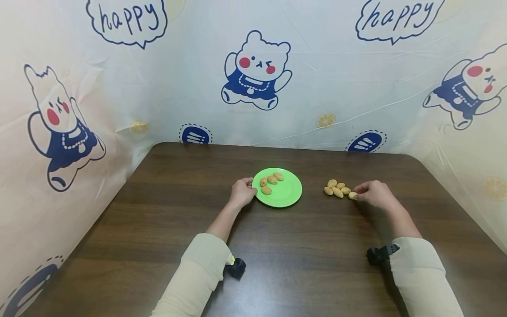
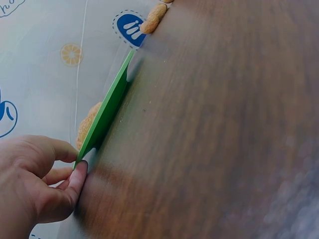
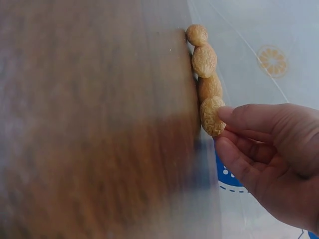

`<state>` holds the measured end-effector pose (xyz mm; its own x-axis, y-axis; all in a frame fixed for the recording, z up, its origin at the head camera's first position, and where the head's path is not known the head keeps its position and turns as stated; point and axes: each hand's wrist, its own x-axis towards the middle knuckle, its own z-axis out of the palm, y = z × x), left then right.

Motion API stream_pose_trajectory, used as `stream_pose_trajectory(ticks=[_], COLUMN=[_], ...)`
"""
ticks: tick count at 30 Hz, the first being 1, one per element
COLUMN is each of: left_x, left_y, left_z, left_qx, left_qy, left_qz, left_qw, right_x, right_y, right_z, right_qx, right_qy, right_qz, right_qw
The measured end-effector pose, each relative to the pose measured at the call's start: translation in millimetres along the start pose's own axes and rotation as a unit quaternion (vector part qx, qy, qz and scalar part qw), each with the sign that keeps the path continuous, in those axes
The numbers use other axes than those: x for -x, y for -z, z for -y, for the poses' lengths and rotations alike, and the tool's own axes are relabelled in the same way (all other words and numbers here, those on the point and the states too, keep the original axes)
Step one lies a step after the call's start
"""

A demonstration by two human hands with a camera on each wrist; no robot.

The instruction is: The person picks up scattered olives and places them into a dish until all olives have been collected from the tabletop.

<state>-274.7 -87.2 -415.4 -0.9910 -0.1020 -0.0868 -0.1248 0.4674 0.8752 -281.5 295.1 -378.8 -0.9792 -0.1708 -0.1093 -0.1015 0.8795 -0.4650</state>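
A round green plate (image 1: 287,191) lies on the table with several peanuts (image 1: 272,179) in its left half. My left hand (image 1: 243,192) pinches the plate's left rim between thumb and fingers; the left wrist view shows the green plate (image 2: 112,102) edge-on with that grip. To the right of the plate is a small pile of unshelled peanuts (image 1: 337,192). At the pile's right end, my right hand (image 1: 376,193) pinches one peanut (image 1: 352,196) by its side. Close up in the right wrist view, thumb and fingertips hold this peanut (image 3: 213,117), and other peanuts (image 3: 204,60) line up behind it.
The brown wooden table (image 1: 301,251) ends at a pale wall sheet (image 1: 317,88) printed with cartoon bears. Black wrist cameras sit at both cuffs, one by the left sleeve (image 1: 198,277) and one by the right sleeve (image 1: 425,281).
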Motion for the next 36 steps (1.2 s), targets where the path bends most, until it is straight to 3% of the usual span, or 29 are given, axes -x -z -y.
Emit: stream_pose_trajectory(ticks=[36], left_x=[-1.9], left_y=[0.4], left_z=[-0.1], left_qx=[-0.007], left_qy=[-0.001], left_qz=[0.003], left_qw=[1.0000], right_x=[-2.1], right_y=[-3.7], right_z=[0.1], right_qx=[-0.002], right_qy=[0.003], right_qz=[-0.005], right_qw=[1.000])
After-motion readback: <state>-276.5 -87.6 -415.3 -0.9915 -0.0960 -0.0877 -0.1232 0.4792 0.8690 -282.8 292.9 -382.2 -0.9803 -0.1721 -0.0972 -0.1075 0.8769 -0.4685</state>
